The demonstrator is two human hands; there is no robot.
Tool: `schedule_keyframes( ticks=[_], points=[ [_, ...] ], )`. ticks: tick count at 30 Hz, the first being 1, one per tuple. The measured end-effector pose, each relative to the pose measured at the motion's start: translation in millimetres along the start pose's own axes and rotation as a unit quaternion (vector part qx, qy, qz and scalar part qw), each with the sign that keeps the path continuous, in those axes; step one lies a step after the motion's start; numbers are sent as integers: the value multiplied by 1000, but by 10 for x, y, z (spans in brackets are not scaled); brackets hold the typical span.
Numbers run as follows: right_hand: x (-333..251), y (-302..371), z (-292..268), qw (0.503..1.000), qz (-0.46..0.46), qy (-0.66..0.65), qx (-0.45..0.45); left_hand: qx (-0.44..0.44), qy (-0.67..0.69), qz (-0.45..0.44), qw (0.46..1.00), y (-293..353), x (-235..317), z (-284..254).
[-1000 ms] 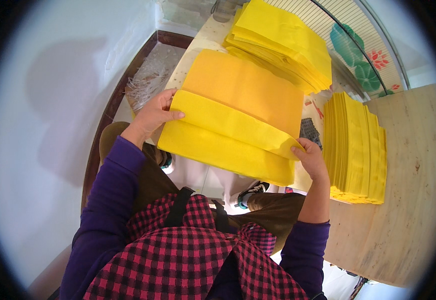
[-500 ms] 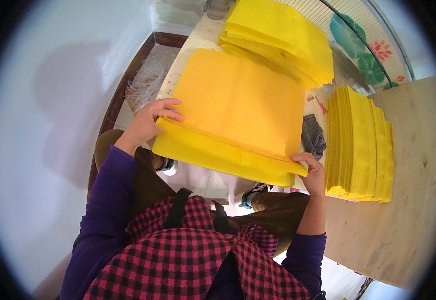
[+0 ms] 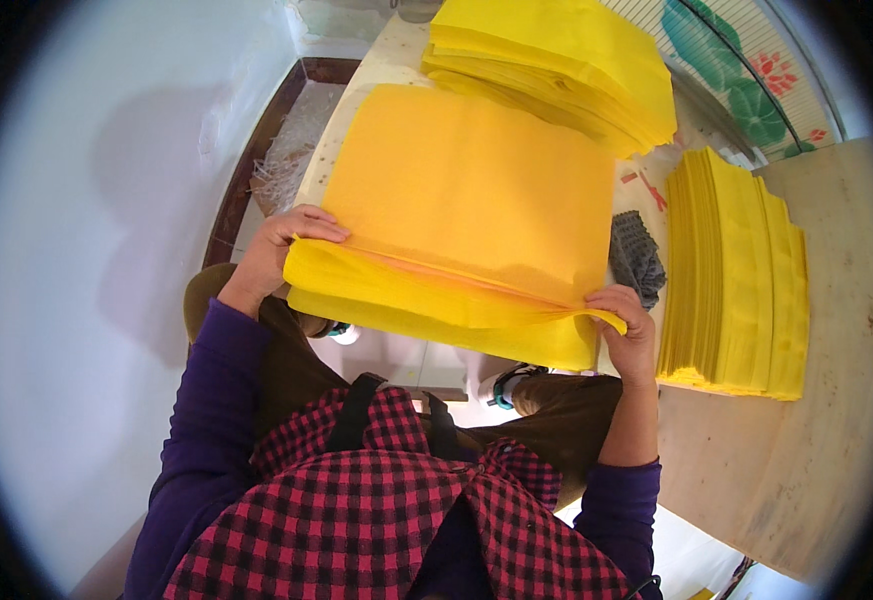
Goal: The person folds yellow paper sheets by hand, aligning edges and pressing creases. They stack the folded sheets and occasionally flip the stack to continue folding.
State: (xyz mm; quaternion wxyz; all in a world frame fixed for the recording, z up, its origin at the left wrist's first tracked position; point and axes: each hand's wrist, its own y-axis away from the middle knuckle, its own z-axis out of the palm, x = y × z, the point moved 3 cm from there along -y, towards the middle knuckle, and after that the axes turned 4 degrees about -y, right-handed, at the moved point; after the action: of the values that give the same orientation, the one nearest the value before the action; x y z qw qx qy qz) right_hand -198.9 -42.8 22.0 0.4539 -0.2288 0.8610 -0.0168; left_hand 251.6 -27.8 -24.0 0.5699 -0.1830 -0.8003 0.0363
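Note:
A wide orange-yellow sheet of felt-like fabric (image 3: 476,190) lies across the table in front of me. Along its near side a bright yellow strip of fabric (image 3: 406,293) is lifted in a fold, and more yellow fabric hangs over the table's near edge below. My left hand (image 3: 291,245) grips the left end of this fold, fingertips on top and thumb hidden. At the other end my right hand (image 3: 626,325) pinches the fold's right corner, which sticks out past the fingers.
Behind the sheet lies a thick stack of yellow fabric (image 3: 556,60). A second stack (image 3: 736,290) stands on the wooden board (image 3: 756,470) at the right. Between them are a dark grey cloth (image 3: 636,258) and red scraps (image 3: 653,192). A wall (image 3: 86,250) bounds the left.
Both hands have raised the near yellow edge into a fold, with another yellow layer now showing beneath it. The whole view has shifted slightly.

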Motion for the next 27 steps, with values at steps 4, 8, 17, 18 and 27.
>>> schedule_keyframes(
  ticks=[4, 8, 17, 18, 27],
  points=[
    [69, -26, 7, 996, 61, -39, 56, 43, 107, -99, 988, 27, -105, 25],
    [212, -71, 38, 987, 132, -49, 82, 63, 159, -189, 967, 33, -183, 25],
    [348, -154, 120, 967, 154, -149, 137, 145, 152, -163, 964, -118, -25, 84],
    [362, -162, 134, 963, 161, -161, 145, 147, 146, -162, 965, -127, -17, 83],
    [461, -237, 260, 955, 158, -126, 218, 185, 29, -216, 958, -205, -115, 142]
  ],
)
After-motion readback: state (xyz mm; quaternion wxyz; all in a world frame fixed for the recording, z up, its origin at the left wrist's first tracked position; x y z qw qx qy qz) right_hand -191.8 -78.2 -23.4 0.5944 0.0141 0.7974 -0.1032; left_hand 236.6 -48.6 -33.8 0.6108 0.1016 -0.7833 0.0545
